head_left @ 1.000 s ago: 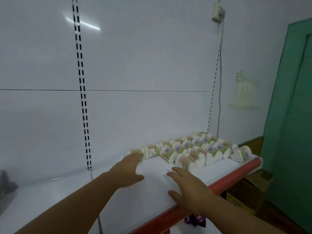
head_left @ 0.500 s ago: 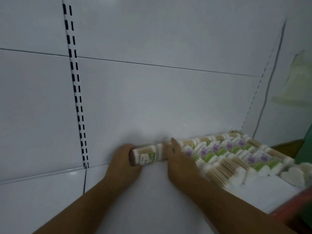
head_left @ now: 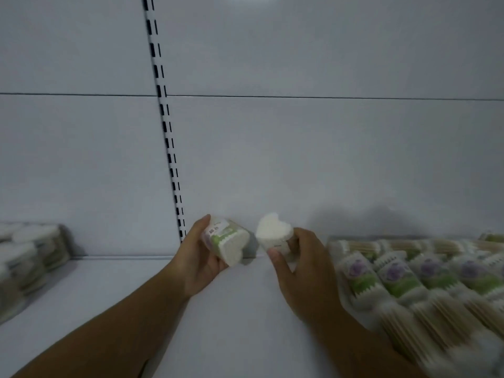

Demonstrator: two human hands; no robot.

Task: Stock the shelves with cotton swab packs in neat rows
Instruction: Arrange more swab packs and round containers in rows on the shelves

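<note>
Holding one heart-shaped cotton swab pack apiece, both hands work near the back edge of the shelf (head_left: 245, 323), close to the back panel (head_left: 300, 159). Left hand (head_left: 196, 260): thumb and curled fingers wrap the labelled pack (head_left: 226, 240), tilted with its white end lower right, apparently for turning upright. Right hand (head_left: 302, 266): thumb and fingers pinch the second pack (head_left: 274, 231) by its sides, heart face up and forward, probably to stand it on end. The two packs are just beside each other, not touching. Finished rows (head_left: 409, 271) fill the shelf's right side; the bare stretch left of them seems the intended spot. Blurred packs (head_left: 30, 252) lie far left.
</note>
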